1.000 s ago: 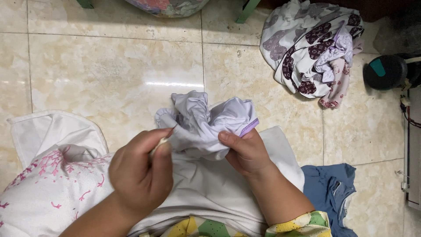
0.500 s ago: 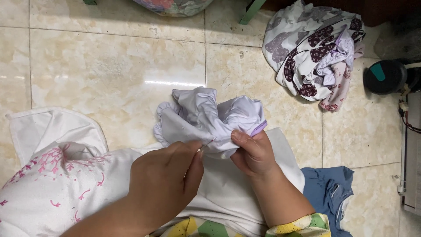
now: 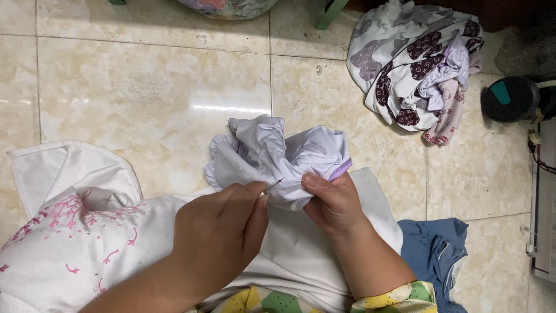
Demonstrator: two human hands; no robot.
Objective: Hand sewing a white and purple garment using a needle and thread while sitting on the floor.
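Head camera view, looking straight down at a person seated on a tiled floor, sewing by hand. Nearest the lens, the sleeve edges of a yellow and green patterned top (image 3: 399, 298) show at the bottom. Just above them, the left hand (image 3: 223, 229) is closed in a pinch, thumb and fingertips pressed together on a thin needle (image 3: 273, 184) whose tip pokes into the cloth. Touching that pinch on its right, the right hand (image 3: 333, 203) is closed around a bunched pale lilac-white garment (image 3: 278, 153), thumb on top, with a purple trim strip (image 3: 340, 169) showing beside the knuckles. The gathered garment rises just beyond both hands, ruffled and crumpled. Under the hands and spreading left of the grip lies a white cloth with pink branch print (image 3: 63, 243), draped over the lap. To the right of the grip and a little nearer, a blue garment (image 3: 434, 255) lies on the floor. Beyond the grip stretches the glossy beige tiled floor (image 3: 145, 87). Far up and to the right, well apart from the hands, sits a heap of white cloth with dark purple prints (image 3: 414, 64), and beside it, at the right edge, a round black object with a teal patch (image 3: 509, 98).
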